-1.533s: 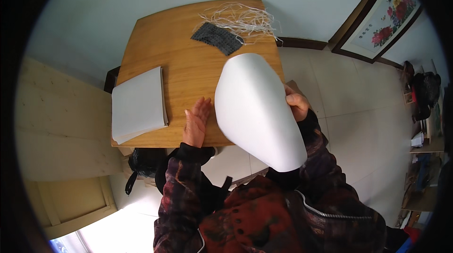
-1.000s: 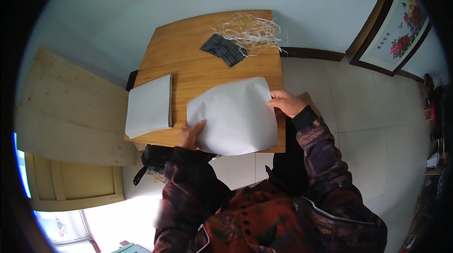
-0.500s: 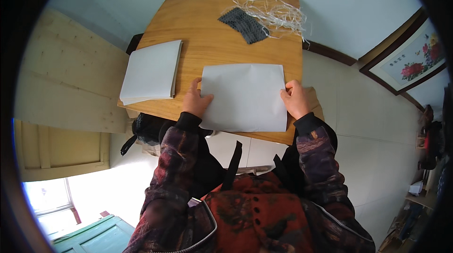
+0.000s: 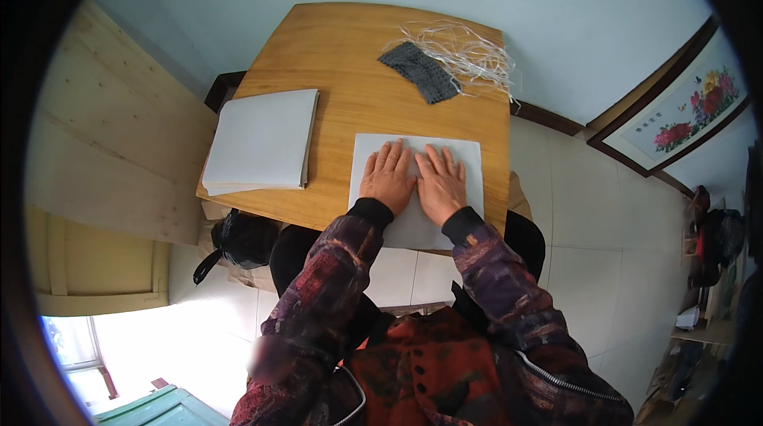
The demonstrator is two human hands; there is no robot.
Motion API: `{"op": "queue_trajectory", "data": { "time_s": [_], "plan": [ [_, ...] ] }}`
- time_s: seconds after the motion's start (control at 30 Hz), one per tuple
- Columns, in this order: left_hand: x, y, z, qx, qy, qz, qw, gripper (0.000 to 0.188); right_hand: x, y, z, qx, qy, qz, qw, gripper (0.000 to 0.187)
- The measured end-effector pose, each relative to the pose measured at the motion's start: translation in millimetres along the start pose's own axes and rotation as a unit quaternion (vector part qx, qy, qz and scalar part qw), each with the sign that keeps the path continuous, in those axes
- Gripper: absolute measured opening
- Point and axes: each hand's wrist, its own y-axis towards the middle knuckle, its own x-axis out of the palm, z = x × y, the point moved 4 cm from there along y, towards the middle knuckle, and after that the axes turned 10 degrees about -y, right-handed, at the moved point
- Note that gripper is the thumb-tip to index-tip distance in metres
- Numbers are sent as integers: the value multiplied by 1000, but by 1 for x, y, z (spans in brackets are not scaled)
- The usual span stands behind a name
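Observation:
A white sheet of paper (image 4: 469,157) lies flat at the near right of the wooden table (image 4: 350,60), its near edge hanging over the table's rim. My left hand (image 4: 389,176) and my right hand (image 4: 441,183) rest palm down side by side on its middle, fingers spread and pointing away from me. Neither hand grips anything.
A stack of white sheets (image 4: 262,140) lies at the table's near left. A dark grey knitted piece (image 4: 420,71) and a tangle of pale thin strands (image 4: 469,48) sit at the far right. A framed flower picture (image 4: 675,120) leans on the wall; a black bag (image 4: 238,239) lies below the table.
The sheet was held up curved in front of me, then lowered flat onto the table. My hands moved from its side edges to its middle, palms down.

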Motion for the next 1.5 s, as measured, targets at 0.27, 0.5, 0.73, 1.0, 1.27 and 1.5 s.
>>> {"op": "queue_trajectory", "data": {
  "time_s": [0.27,0.5,0.73,1.0,1.27,1.5],
  "plan": [
    [-18,-2,-54,-45,68,5,997,64,3,-10,37,68,-52,28,996,65],
    [-36,-21,-58,-83,162,67,981,62,4,-16,50,73,-68,0,995,69],
    [-10,-97,15,49,42,-93,994,87,5,-12,49,87,-82,-18,993,69],
    [-35,-103,-17,35,85,-65,994,86,-8,-9,49,53,-136,-51,988,67],
    [-30,-101,-22,-10,85,-99,991,76,-19,-14,60,6,-106,-67,992,69],
    [-28,-101,-22,9,64,-51,997,81,-32,-26,63,-27,7,54,998,55]
  ]
}}
